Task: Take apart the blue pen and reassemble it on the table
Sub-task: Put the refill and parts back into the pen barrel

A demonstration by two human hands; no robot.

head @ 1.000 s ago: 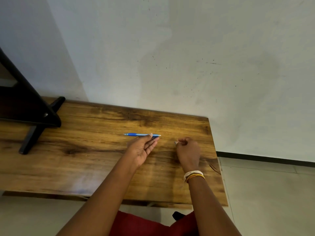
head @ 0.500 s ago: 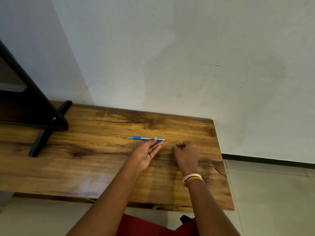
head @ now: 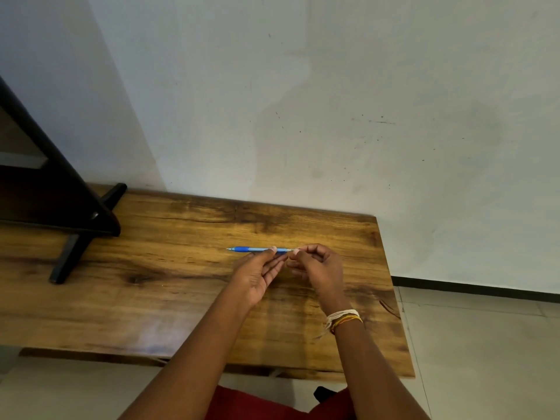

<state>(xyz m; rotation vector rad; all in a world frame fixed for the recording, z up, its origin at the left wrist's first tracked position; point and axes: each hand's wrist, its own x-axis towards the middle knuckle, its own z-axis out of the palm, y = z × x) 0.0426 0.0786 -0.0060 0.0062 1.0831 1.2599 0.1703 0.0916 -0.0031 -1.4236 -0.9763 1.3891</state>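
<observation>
Two hands meet above the wooden bench (head: 169, 268). The left hand (head: 257, 274) pinches the blue pen (head: 257, 249) at its barrel, level, tip to the left. The right hand (head: 318, 265) pinches its right end (the piece there is too small to tell). A black stand (head: 75, 219) sits far left, well apart.

pen (head: 259, 249) lying crosswise above table (head: 151, 298), left hand (head: 257, 274) at its middle, right hand (head: 318, 265) at its right end
</observation>
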